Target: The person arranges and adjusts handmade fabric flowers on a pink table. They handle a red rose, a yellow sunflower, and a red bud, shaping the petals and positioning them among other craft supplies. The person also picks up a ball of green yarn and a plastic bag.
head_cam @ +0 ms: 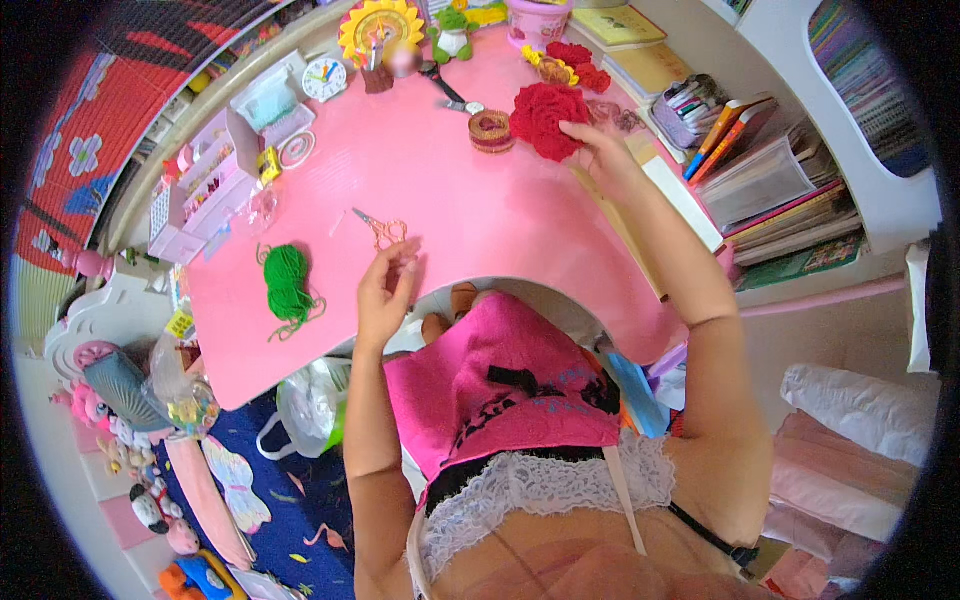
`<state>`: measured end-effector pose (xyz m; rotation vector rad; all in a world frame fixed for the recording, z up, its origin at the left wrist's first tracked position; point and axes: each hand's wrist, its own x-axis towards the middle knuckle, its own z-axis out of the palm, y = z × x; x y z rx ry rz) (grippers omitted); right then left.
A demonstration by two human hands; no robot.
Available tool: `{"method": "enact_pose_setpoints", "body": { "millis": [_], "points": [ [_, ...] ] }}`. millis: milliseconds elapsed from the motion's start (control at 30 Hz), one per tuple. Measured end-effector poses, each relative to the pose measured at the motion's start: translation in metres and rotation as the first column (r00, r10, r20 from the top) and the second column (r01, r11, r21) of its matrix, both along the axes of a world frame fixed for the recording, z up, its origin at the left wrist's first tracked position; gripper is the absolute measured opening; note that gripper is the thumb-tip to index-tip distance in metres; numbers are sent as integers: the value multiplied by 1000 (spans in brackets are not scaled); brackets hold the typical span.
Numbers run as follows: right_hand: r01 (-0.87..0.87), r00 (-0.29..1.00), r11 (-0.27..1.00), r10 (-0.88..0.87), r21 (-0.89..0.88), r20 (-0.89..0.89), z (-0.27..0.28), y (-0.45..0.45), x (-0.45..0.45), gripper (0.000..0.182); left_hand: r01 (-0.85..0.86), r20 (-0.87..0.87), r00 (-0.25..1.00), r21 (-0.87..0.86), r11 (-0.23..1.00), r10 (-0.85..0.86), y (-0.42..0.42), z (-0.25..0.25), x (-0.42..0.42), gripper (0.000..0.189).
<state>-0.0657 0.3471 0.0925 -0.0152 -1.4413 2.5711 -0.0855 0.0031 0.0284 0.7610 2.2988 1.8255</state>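
My right hand [596, 150] is stretched out to the back right of the pink desk [450, 195], its fingers on the edge of a large red crocheted flower [547, 116]. The hand hides part of that flower. My left hand [390, 289] hovers by the desk's front edge, fingers loosely bent and nothing visible in them. Just beyond its fingertips lie small embroidery scissors [382, 229] with gold handles and slightly spread blades. To the left rests a ball of green yarn [288, 281] with loose ends. A brown and gold ring-shaped roll [491, 132] sits beside the red flower.
Smaller red flowers [581, 64], a wristwatch [461, 101] and a green plush toy [452, 35] stand farther back. A lilac organizer [214, 184] and a toy clock [324, 79] are at left. Books [787, 187] and a pencil case [679, 112] line the right side.
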Motion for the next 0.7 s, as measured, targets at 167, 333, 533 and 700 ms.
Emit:
{"method": "enact_pose_setpoints", "body": {
  "millis": [167, 333, 533, 700],
  "points": [
    [116, 992, 955, -123, 272, 8, 30, 45, -50, 46, 1, -11, 1000, -51, 999, -1, 3, 4, 1, 25],
    [97, 995, 970, -89, 222, -49, 45, 54, -81, 44, -5, 42, 999, -68, 998, 8, 0, 9, 2, 25],
    [-8, 999, 996, 12, 84, -45, 40, 69, -101, 44, 19, 31, 999, 23, 1000, -20, -2, 3, -4, 25],
    [-24, 997, 994, 31, 110, -69, 35, 62, -102, 44, 29, 67, 997, 27, 999, -30, -4, 1, -5, 24]
  ]
}}
